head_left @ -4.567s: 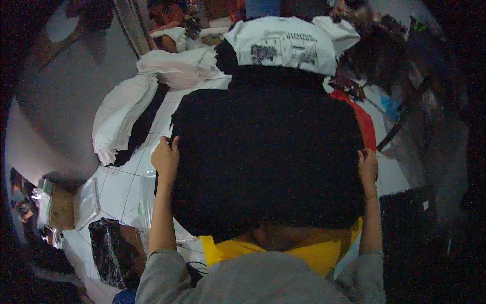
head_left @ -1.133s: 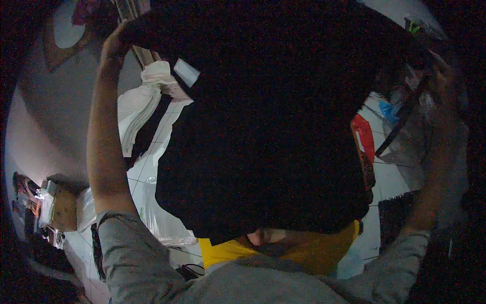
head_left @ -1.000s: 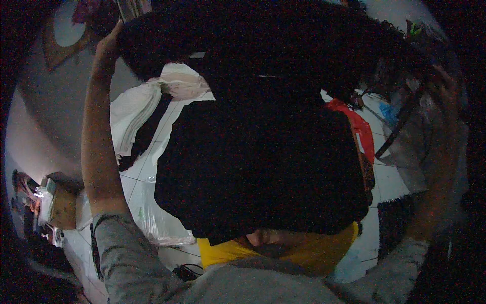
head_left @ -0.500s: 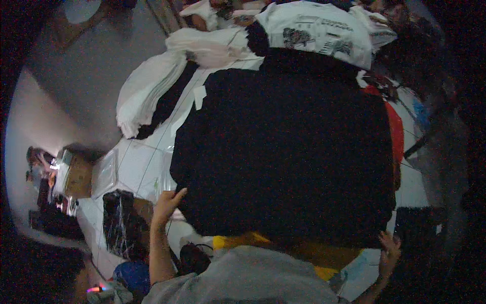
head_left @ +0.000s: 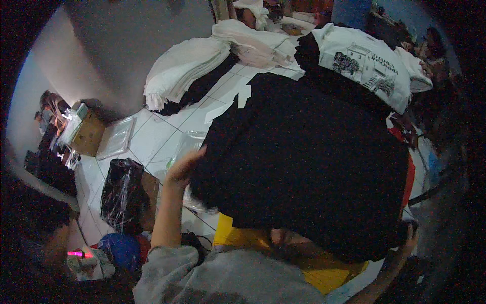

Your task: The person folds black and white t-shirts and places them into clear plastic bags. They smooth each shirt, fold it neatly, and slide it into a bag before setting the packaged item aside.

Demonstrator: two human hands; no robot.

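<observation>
A large black cloth garment [head_left: 304,162], its folds barely visible in the dim light, is spread out in front of me. At its left edge my left hand [head_left: 185,168] rests against the cloth, fingers stretched out along the border. My right hand [head_left: 410,237] is at the near right corner, its fingers curled around the black fabric; shadow hides part of it. Beneath the near edge, yellow material [head_left: 238,235] shows. A white printed shirt [head_left: 362,63] lies past the garment's far right side, on more black cloth.
A pile of white garments [head_left: 190,71] lies on the tiled floor [head_left: 162,134] at the far left. Left of me are a plastic-wrapped black bundle [head_left: 121,192], a cardboard box [head_left: 88,133] and clear plastic packets [head_left: 116,138]. A blue item [head_left: 120,249] sits near my left elbow.
The view has turned, so the scene sits further right. My left hand has gone from thumb over the edge to lying along it; the garment's near right corner now bunches at my right hand.
</observation>
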